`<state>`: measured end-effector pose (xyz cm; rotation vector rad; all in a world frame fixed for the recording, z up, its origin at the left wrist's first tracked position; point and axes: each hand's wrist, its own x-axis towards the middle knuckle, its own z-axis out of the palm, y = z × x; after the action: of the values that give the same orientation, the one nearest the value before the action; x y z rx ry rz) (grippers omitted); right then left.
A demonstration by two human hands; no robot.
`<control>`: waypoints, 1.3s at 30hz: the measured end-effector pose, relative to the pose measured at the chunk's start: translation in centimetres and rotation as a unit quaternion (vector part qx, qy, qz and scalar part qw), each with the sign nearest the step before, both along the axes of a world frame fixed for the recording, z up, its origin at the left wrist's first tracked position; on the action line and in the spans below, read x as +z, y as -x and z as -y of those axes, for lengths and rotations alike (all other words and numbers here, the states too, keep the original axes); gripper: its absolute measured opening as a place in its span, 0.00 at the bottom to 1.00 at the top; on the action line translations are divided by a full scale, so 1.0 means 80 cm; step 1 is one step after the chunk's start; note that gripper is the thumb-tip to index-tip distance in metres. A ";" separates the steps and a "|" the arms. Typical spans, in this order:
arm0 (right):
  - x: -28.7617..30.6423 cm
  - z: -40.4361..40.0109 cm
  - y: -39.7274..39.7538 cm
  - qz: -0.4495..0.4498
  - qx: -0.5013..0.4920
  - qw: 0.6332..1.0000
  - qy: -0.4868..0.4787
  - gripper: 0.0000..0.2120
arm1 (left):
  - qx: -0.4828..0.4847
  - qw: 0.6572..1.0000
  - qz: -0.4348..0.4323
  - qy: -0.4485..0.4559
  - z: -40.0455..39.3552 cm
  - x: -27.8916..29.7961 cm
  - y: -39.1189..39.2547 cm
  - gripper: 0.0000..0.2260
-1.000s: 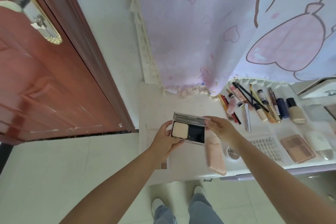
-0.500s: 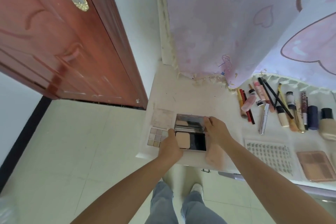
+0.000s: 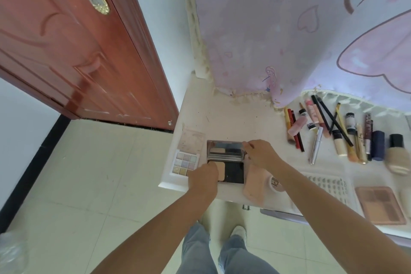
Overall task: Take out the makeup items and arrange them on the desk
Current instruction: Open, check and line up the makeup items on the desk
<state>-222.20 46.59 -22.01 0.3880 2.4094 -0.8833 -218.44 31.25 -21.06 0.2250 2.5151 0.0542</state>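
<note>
From the head camera, both bare hands meet on an open black powder compact with a mirrored silver lid (image 3: 225, 163) that lies on the white desk top (image 3: 233, 118) near its front left corner. The left hand (image 3: 203, 177) rests over the compact's front left corner, fingers curled onto the beige powder pan; how firmly it clasps the case cannot be told. The right hand (image 3: 262, 154) pinches the right edge of the raised lid between thumb and fingers, closed on it.

Just left of that grip, touching or nearly touching the compact, lies an open pastel eyeshadow palette with a pale pink lid (image 3: 188, 156). Just right of the grip, under the right wrist, sits a pale pink soft pouch (image 3: 253, 181), with a round white jar lid with dark lettering (image 3: 274, 182) beside it. Farther right, well apart from the hands, a row of pencils, tubes and small bottles (image 3: 329, 131) lies side by side, ending in a beige foundation bottle with a black cap (image 3: 397, 156). In front of that row are a clear sheet of false lashes (image 3: 327, 187) and a rose-gold rectangular blush palette (image 3: 380, 204).

Behind the desk hangs a pink cartoon-print curtain (image 3: 289, 29); to the left stands a reddish-brown wooden door (image 3: 66, 51).
</note>
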 end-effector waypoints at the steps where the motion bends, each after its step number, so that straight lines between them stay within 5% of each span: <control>1: 0.001 -0.001 -0.003 -0.009 0.009 1.000 -0.006 0.18 | -0.019 1.000 -0.005 0.007 -0.001 0.002 -0.001 0.15; 14: 0.004 -0.013 -0.020 -0.052 0.040 0.998 -0.013 0.18 | -0.043 0.998 -0.039 0.004 0.009 0.001 -0.016 0.15; 20: -0.007 -0.034 -0.032 -0.010 0.185 0.962 -0.200 0.21 | -0.019 0.997 -0.069 -0.007 0.012 -0.005 -0.025 0.13; 29: -0.011 -0.025 -0.029 0.023 0.015 0.999 -0.021 0.19 | 0.027 0.996 -0.084 -0.031 0.019 -0.004 -0.049 0.12; 39: 0.088 -0.061 -0.022 -0.024 -0.159 0.974 0.160 0.09 | 0.085 0.975 -0.105 -0.176 -0.034 0.059 -0.023 0.22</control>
<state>-220.45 51.51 -14.99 0.6433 2.2267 -1.4127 -216.57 33.99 -16.37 0.1638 2.7166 0.5759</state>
